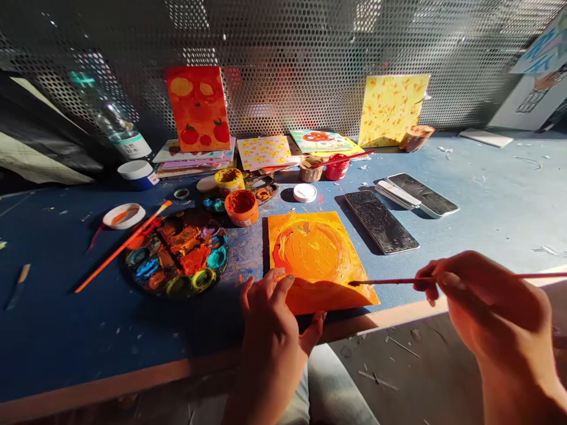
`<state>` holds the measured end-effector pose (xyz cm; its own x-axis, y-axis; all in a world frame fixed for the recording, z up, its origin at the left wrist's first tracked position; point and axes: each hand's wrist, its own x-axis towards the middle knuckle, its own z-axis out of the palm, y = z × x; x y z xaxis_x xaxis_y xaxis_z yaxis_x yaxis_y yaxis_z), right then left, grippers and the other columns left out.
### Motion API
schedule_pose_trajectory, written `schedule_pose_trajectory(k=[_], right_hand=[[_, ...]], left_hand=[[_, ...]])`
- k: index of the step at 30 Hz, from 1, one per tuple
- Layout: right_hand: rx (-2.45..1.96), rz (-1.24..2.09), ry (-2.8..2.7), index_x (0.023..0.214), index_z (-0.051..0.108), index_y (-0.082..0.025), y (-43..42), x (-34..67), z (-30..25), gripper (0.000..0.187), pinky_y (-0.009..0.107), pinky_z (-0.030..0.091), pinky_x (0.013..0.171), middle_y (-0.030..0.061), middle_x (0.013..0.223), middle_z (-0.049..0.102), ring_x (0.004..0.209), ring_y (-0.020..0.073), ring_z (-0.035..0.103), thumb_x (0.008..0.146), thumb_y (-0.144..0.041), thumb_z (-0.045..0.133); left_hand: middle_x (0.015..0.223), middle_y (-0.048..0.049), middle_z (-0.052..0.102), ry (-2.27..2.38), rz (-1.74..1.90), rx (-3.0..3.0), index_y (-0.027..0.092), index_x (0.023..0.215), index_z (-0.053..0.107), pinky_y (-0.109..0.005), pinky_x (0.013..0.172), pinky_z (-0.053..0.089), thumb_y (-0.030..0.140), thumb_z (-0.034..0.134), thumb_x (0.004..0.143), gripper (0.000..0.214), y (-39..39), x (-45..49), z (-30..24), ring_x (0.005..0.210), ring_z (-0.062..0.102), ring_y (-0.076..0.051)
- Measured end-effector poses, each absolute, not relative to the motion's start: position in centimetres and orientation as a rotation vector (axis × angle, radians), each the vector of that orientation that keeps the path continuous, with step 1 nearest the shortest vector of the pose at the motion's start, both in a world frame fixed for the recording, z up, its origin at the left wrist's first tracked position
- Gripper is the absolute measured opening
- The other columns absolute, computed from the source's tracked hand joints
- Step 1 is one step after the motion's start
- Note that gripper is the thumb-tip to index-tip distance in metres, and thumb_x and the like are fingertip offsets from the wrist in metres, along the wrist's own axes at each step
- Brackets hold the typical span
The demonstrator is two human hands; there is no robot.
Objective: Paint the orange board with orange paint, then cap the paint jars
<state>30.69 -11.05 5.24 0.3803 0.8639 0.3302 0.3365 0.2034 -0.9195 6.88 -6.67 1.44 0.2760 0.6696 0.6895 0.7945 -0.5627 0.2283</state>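
Note:
A small square canvas (pixel 313 251), covered in orange and yellow paint with a round pumpkin-like shape, lies at the table's front edge. My left hand (pixel 274 319) grips its lower left corner, fingertips on top and thumb along the front edge. Between the pinched fingers of my right hand (pixel 491 307) is a thin paintbrush (pixel 390 282). Its dark tip meets the lower right part of the canvas. Left of the canvas sits a round palette (pixel 177 254) full of mixed colours. An open orange paint jar (pixel 241 208) stands between the two.
Another brush (pixel 121 247) leans on the palette's left side. A yellow paint jar (pixel 229 180), white lid (pixel 305 192) and red jar (pixel 336 167) stand behind. Right lies a black phone (pixel 381 221). Finished-looking paintings (pixel 198 109) lean against the perforated metal screen (pixel 287 59), near a plastic bottle (pixel 117 124).

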Motion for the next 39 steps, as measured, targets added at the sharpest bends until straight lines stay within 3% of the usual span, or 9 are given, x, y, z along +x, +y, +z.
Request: schedule_pose_trajectory(k=[5, 10, 15, 24, 31, 35, 39], right_hand=[[-1.313, 0.773, -1.064, 0.066, 0.058, -0.021, -10.1, 32.2, 5.2, 0.026, 0.022, 0.04, 0.042, 0.0008, 0.063, 0.061, 0.051, 0.0111, 0.054, 0.078, -0.038, 0.073], [-1.35, 0.816, -1.157, 0.069, 0.057, -0.019, -8.9, 31.8, 4.8, 0.028, 0.02, 0.041, 0.043, 0.0015, 0.062, 0.063, 0.051, 0.0103, 0.053, 0.08, -0.04, 0.072], [-1.382, 0.796, -1.206, 0.067, 0.055, -0.019, -8.4, 32.2, 4.8, 0.031, 0.019, 0.039, 0.041, 0.0003, 0.059, 0.061, 0.05, 0.0101, 0.052, 0.08, -0.042, 0.07], [-1.368, 0.631, -1.038, 0.069, 0.057, -0.021, -8.6, 32.8, 5.2, 0.026, 0.022, 0.037, 0.047, -0.0011, 0.063, 0.06, 0.055, 0.0104, 0.05, 0.077, -0.038, 0.075], [-1.352, 0.808, -1.124, 0.066, 0.056, -0.02, -8.2, 32.7, 4.9, 0.03, 0.021, 0.034, 0.044, -0.0008, 0.06, 0.06, 0.051, 0.0097, 0.051, 0.077, -0.04, 0.075], [-1.336, 0.675, -1.059, 0.068, 0.057, -0.02, -8.2, 33.1, 5.0, 0.028, 0.022, 0.035, 0.047, -0.0014, 0.063, 0.06, 0.054, 0.0096, 0.05, 0.076, -0.039, 0.076], [-1.346, 0.815, -1.127, 0.067, 0.057, -0.021, -8.6, 33.2, 5.0, 0.028, 0.023, 0.032, 0.045, -0.0008, 0.062, 0.059, 0.053, 0.0107, 0.05, 0.078, -0.04, 0.073]], left_hand=[[0.116, -0.0205, 0.055, -1.385, -1.126, -2.447, 0.01, 0.125, 0.038, -0.059, 0.102, 0.04, 0.019, 0.076, 0.071, 0.067, -6.8, 8.2, 2.8, 0.111, 0.056, -0.034], [0.121, -0.0213, 0.054, -1.295, -0.888, -2.512, 0.013, 0.13, 0.04, -0.064, 0.099, 0.039, 0.024, 0.087, 0.058, 0.087, -6.0, 8.9, 3.3, 0.108, 0.057, -0.039], [0.121, -0.0246, 0.053, -1.37, -0.903, -2.47, 0.008, 0.132, 0.037, -0.066, 0.101, 0.036, 0.028, 0.082, 0.066, 0.082, -5.6, 8.5, 2.8, 0.114, 0.054, -0.04], [0.125, -0.0268, 0.051, -1.492, -0.955, -2.455, 0.005, 0.132, 0.035, -0.07, 0.1, 0.035, 0.028, 0.087, 0.059, 0.093, -5.4, 8.7, 2.3, 0.114, 0.051, -0.044], [0.123, -0.0281, 0.051, -1.438, -0.964, -2.443, 0.003, 0.131, 0.036, -0.07, 0.095, 0.04, 0.027, 0.09, 0.05, 0.101, -5.2, 8.7, 2.4, 0.108, 0.052, -0.044], [0.124, -0.0271, 0.05, -1.467, -0.94, -2.458, 0.004, 0.131, 0.036, -0.07, 0.099, 0.037, 0.024, 0.088, 0.054, 0.096, -5.2, 8.7, 2.4, 0.109, 0.053, -0.042], [0.124, -0.0275, 0.05, -1.462, -0.948, -2.455, 0.003, 0.131, 0.036, -0.069, 0.098, 0.038, 0.025, 0.088, 0.054, 0.096, -5.3, 8.7, 2.5, 0.109, 0.051, -0.042]])
